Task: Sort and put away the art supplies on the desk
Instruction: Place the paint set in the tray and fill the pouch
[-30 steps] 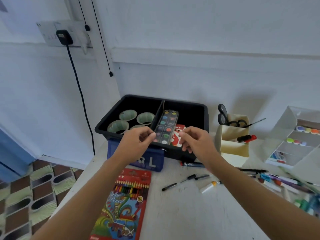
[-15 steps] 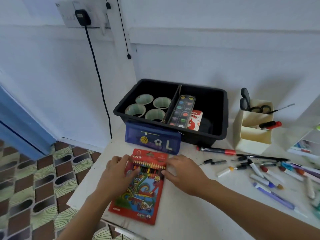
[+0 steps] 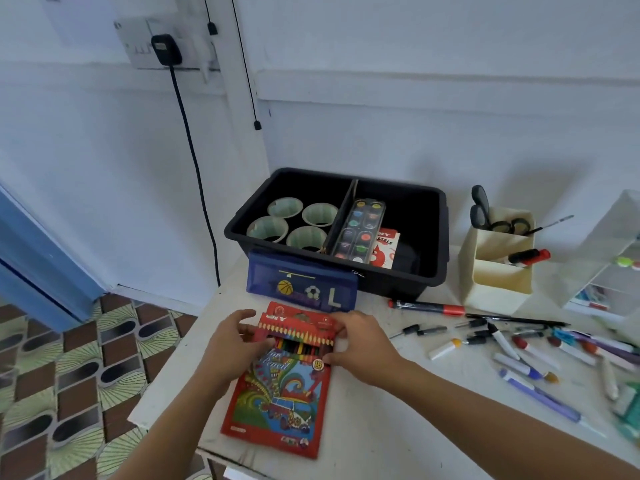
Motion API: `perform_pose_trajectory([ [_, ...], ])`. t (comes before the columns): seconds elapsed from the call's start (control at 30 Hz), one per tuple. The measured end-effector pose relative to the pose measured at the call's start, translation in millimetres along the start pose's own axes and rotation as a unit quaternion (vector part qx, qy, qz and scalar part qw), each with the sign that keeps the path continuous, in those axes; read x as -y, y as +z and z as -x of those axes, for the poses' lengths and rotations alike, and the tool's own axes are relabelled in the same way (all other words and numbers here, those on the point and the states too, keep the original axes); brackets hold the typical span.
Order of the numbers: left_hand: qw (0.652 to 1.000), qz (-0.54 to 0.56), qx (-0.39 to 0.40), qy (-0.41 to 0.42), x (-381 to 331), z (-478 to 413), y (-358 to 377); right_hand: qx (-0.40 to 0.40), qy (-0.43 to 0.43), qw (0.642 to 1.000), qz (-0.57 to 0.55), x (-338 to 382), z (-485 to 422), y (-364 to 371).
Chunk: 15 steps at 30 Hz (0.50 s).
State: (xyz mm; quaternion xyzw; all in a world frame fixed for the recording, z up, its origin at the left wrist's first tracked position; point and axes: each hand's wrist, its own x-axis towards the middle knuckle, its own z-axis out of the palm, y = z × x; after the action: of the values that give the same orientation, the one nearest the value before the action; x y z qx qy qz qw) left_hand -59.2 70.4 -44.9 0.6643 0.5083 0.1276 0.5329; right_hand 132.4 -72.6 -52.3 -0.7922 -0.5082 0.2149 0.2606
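A red box of colour pencils (image 3: 280, 396) lies flat near the desk's front left corner. My left hand (image 3: 230, 344) grips its upper left edge and my right hand (image 3: 360, 344) grips its upper right edge. Behind it a blue pencil case (image 3: 301, 285) leans against a black divided bin (image 3: 429, 271). The bin's left half holds several paper cups (image 3: 301, 221); the right half holds a watercolour palette (image 3: 360, 230) and a pastel box (image 3: 384, 249).
Loose markers and pens (image 3: 526, 351) are scattered over the desk's right side. A cream holder (image 3: 498, 275) with scissors stands right of the bin, with a white organiser (image 3: 609, 268) beyond it. The desk's left edge drops to a tiled floor (image 3: 69, 375).
My hands left the watercolour palette in the bin, came down to the pencil box and now grip its upper end. The view has shifted toward the front of the desk.
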Motion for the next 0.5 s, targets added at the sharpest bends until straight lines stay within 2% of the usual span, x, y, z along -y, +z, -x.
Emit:
perform_pose_trajectory([
  [0.1, 0.996, 0.081, 0.019, -0.023, -2.2, 0.0, -5.4, -0.001, 0.009, 1.000, -0.009, -2.5, -2.5, -3.9],
  [0.23, 0.991, 0.073, 0.112, -0.016, -9.1, 2.9, -4.2, -0.002, 0.034, 0.998, -0.045, -2.8, -4.3, -8.9],
  [0.37, 0.967, 0.156, 0.198, -0.042, -10.0, 8.9, -1.9, -0.007, 0.068, 0.992, -0.107, -2.5, 1.3, -15.1],
  [0.5, 0.945, 0.230, 0.231, -0.013, -8.2, 12.3, -6.1, -0.012, 0.132, 0.971, -0.199, -1.2, 12.9, -28.1],
])
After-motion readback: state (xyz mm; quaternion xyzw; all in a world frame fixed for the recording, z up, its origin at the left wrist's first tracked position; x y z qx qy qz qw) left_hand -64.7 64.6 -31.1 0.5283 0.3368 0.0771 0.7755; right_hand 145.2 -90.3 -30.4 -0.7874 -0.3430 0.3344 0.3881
